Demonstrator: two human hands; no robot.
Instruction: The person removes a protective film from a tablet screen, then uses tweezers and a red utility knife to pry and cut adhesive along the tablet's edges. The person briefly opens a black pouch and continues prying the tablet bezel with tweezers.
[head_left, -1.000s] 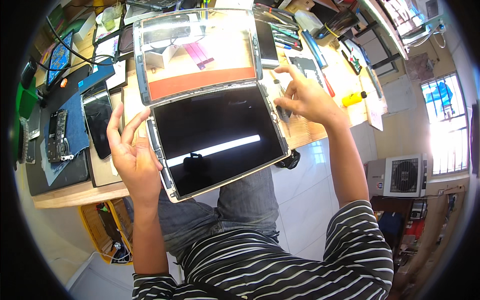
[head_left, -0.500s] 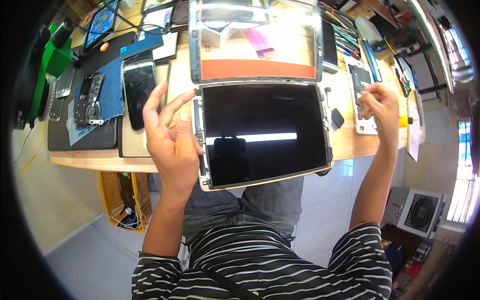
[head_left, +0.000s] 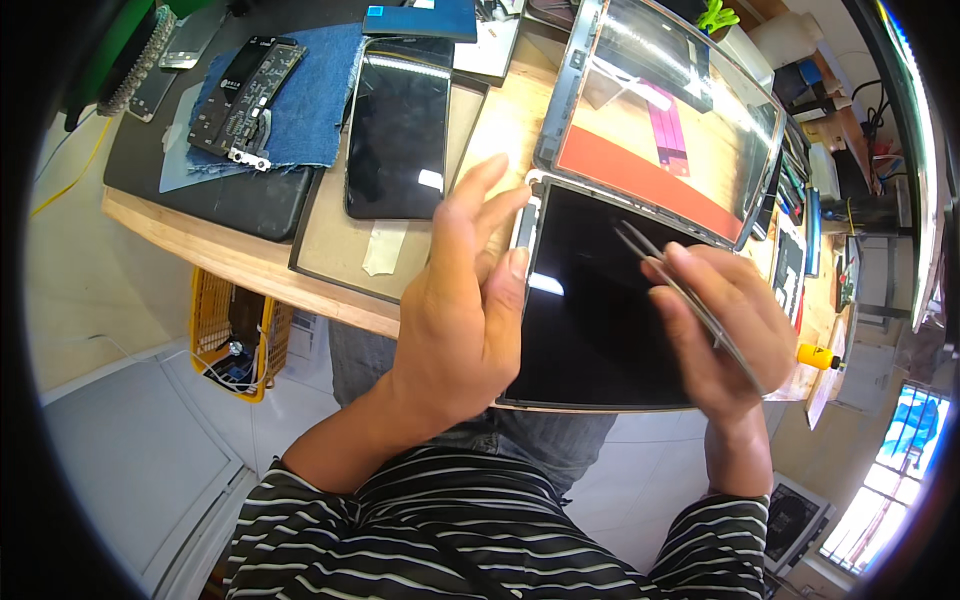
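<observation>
Tablet (head_left: 590,320) at person's 12 o'clock. Left hand (head_left: 455,305) half-open at its 9 o'clock edge, likely steadying. Right hand (head_left: 748,320) grips tweezers (head_left: 722,340), tips toward 10 o'clock, perhaps for finer control. Clear panel (head_left: 640,185) beyond, 1 o'clock.

- Two bare hands are showing: one left hand (head_left: 455,310) and one right hand (head_left: 728,325).
- One pair of slim silver metal tweezers (head_left: 691,297) is crossing the right hand.
- One rectangular tablet with a glossy black screen (head_left: 590,310) is lying near.
- One clear rectangular panel with a dark frame (head_left: 637,170) is lying far of it.
- One glossy black rectangular phone (head_left: 400,130) is lying left.
- One long dark circuit board (head_left: 225,125) is resting on one blue denim cloth (head_left: 316,112), far left.
- One yellow plastic basket (head_left: 208,312) is standing left.
- One small yellow bottle (head_left: 815,356) is lying right.
</observation>
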